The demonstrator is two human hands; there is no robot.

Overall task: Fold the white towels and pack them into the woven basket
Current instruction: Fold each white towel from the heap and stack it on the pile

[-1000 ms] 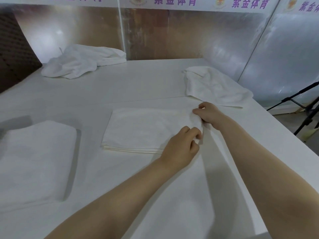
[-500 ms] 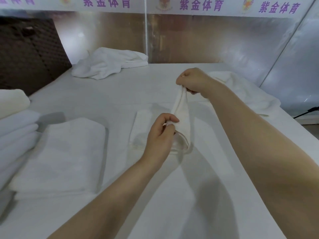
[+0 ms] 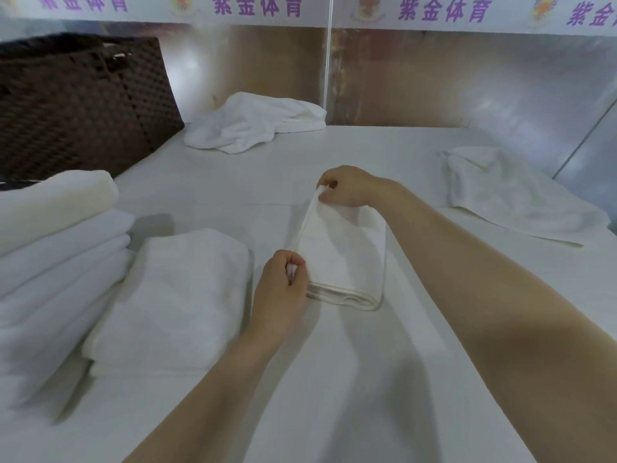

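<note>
Left hand (image 3: 283, 282) and right hand (image 3: 347, 188) pinch opposite corners of a soft, folded white towel (image 3: 344, 259) on the smooth bench (image 3: 334, 379).

A folded towel (image 3: 344, 259) is pinched at its far corner by the right hand (image 3: 347, 190) and at its near corner by the left hand (image 3: 283, 285) on the table (image 3: 334, 379).

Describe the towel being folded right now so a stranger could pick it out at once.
Start at the dark woven basket at the table's far left, then come across to the middle. The narrow folded towel lies there, right of a wider folded towel. Only it is pinched by the left hand and right hand.
</note>
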